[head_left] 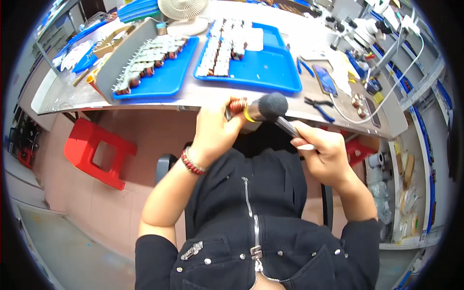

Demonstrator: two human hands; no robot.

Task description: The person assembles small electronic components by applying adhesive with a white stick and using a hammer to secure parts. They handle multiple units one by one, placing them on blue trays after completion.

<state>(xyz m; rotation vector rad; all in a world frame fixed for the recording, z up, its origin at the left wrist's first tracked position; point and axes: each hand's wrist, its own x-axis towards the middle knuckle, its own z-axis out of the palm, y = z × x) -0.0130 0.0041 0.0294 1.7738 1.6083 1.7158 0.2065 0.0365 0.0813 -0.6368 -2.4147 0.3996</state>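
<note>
My left hand [215,126], with a red beaded bracelet on its wrist, is closed around a small part with reddish copper-coloured windings [238,105]. My right hand [323,151] grips the dark handle of a mallet [273,106] with a round black head. The mallet's head is right beside the left fingers and the wound part; whether they touch I cannot tell. Both hands are at the table's front edge, above my lap. Beyond them, a blue tray [263,72] carries rows of white-and-copper parts [216,60]. Similar parts stand in rows on another blue tray [169,83] to the left.
Black-and-blue pliers [320,108], a phone [325,80] and a white cable [348,118] lie on the right of the table [193,99]. A microscope [360,31] stands behind them. A beige fan [183,9] is at the back, and a red stool [92,150] stands on the left.
</note>
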